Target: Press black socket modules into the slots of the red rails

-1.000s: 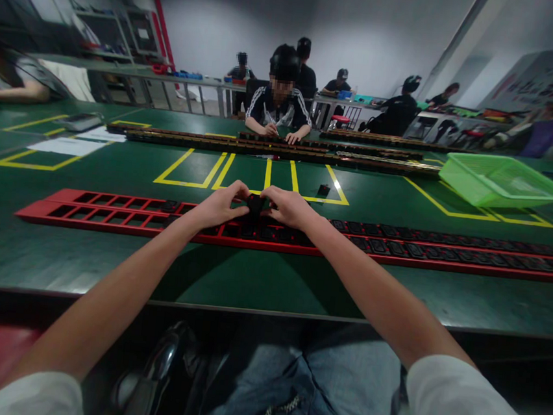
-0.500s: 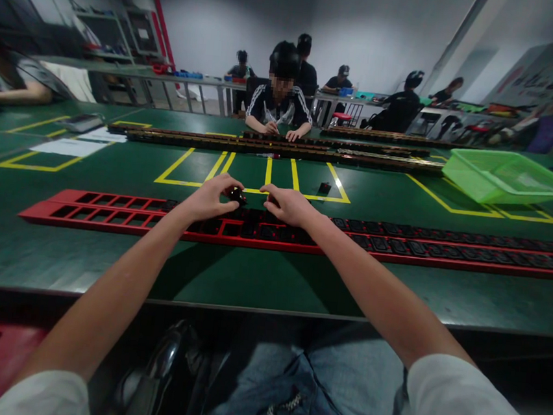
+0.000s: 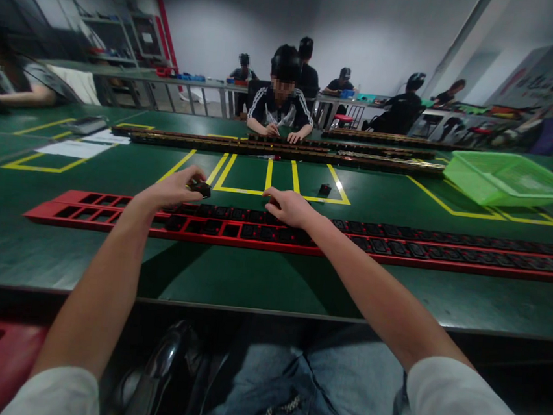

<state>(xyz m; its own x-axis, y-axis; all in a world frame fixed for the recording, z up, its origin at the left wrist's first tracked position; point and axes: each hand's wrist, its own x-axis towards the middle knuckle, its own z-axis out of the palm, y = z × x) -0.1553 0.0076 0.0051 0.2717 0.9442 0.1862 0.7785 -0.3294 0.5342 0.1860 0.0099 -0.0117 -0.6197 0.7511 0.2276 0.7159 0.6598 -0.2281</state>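
My left hand is over the long red strip, its thumb and fingers closed on a small black block-shaped part. To its right, my right hand hovers at or just above the same strip. Its fingers are curled, and whatever they may hold is hidden. Two rows of square openings run along the strip. Black inserts fill most of the right side, while the openings toward the left end are bare. Another small black piece stands on the green table beyond the strip.
A light green basket stands on the table at the right. Long dark strips lie across the middle. A co-worker sits opposite, and another person is at far left. White papers lie at the left.
My left hand has moved left along the strip, carrying the small black part away from my right hand. My right hand has stayed almost in place.
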